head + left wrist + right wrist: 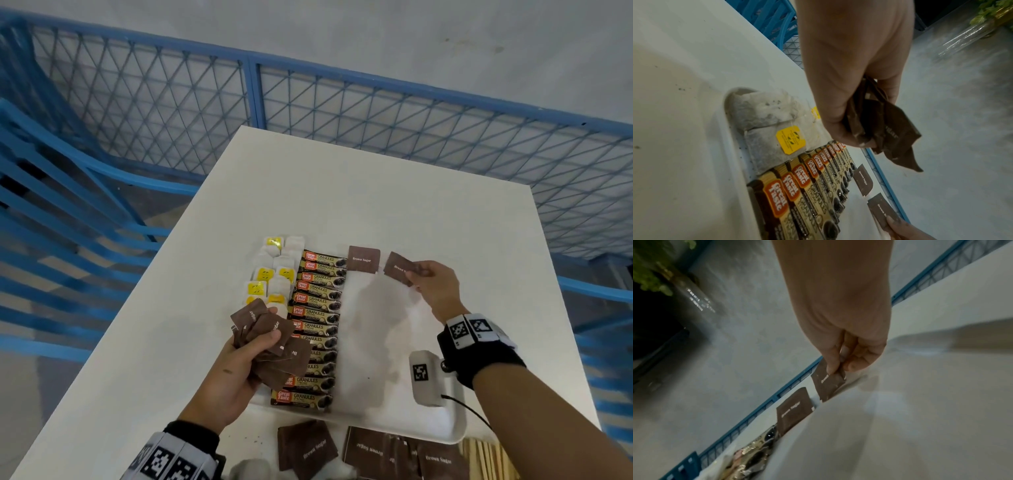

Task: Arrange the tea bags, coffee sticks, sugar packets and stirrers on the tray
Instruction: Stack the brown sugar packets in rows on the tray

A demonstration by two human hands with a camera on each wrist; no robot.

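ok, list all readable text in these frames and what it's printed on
"Great Taste" / "GRANULES": coffee sticks in a row on the tray.
"Brown Sugar": sugar packet lying on the tray, and loose packets on the table.
Yellow tea bag tags: print too blurred.
Wrist markers: patterns, no words.

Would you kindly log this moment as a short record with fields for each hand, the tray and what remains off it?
left hand: grips a bunch of sugar packets over the tray's left side
right hand: pinches one packet, tilted
tray: tea bags left, coffee sticks next, one sugar packet flat
off tray: loose packets, stirrers
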